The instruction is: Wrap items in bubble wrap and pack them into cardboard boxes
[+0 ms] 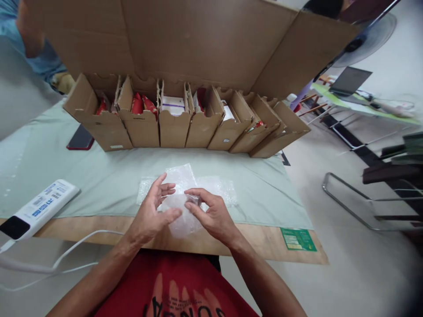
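My left hand (155, 211) and my right hand (211, 213) meet over the near edge of the table, both on a clear bubble-wrap bag (180, 222). The left hand cups the bag with its thumb under it and its fingers spread. The right hand pinches something small and dark at the bag's top; I cannot make out what it is. Flat clear bags (185, 178) lie on the green cloth (109, 176) just beyond my fingers.
A row of cardboard bins (172, 127) holding red and white packets stands at the back under a large cardboard flap (185, 39). A white power strip (38, 207) lies at left, a dark phone (80, 138) behind it. Another person's blue sleeve (36, 57) shows at top left. Chairs stand at right.
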A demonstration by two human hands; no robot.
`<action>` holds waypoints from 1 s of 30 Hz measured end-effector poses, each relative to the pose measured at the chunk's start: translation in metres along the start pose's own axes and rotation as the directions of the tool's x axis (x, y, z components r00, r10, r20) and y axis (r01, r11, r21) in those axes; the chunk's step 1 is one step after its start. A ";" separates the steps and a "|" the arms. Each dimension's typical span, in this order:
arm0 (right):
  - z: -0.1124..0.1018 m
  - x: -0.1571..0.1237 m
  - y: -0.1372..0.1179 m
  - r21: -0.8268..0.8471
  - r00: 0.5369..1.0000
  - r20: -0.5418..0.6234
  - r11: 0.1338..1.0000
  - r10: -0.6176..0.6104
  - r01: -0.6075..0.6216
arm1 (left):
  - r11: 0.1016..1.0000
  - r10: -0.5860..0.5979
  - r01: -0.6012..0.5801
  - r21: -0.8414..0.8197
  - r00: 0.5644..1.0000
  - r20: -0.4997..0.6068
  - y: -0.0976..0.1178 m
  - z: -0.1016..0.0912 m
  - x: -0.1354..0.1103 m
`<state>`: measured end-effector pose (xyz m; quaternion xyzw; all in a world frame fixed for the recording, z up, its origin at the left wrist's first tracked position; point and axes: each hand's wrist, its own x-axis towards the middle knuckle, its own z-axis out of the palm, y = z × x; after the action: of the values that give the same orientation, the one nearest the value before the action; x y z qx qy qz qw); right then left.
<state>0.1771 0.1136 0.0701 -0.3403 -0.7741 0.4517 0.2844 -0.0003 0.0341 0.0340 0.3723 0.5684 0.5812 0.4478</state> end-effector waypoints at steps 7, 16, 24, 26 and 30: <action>-0.020 0.013 -0.013 0.241 0.989 -0.126 0.970 0.072 -0.040 | 0.972 -0.236 0.235 0.010 0.971 0.051 0.003 -0.018 -0.004; -0.032 0.044 0.076 -0.161 0.957 -0.256 0.970 0.134 -0.179 | 0.814 0.113 0.011 0.581 0.978 -0.176 -0.028 -0.021 0.025; -0.063 0.097 0.019 -0.588 0.925 -0.157 0.785 -0.346 0.194 | 0.378 0.489 -0.392 0.839 0.854 0.178 -0.048 -0.001 0.014; -0.049 0.134 -0.033 -0.626 0.869 0.034 0.667 -0.494 0.404 | 0.355 0.424 -0.388 0.851 0.878 0.224 -0.059 0.005 0.015; 0.019 0.235 -0.126 -0.653 0.737 0.428 0.386 -0.522 0.652 | 0.356 0.423 -0.374 0.856 0.882 0.210 -0.084 0.010 0.021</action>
<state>-0.0138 0.2424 0.2053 -0.0946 -0.9764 -0.0304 0.1917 0.0105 0.0533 -0.0503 0.6601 0.6865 0.3041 0.0234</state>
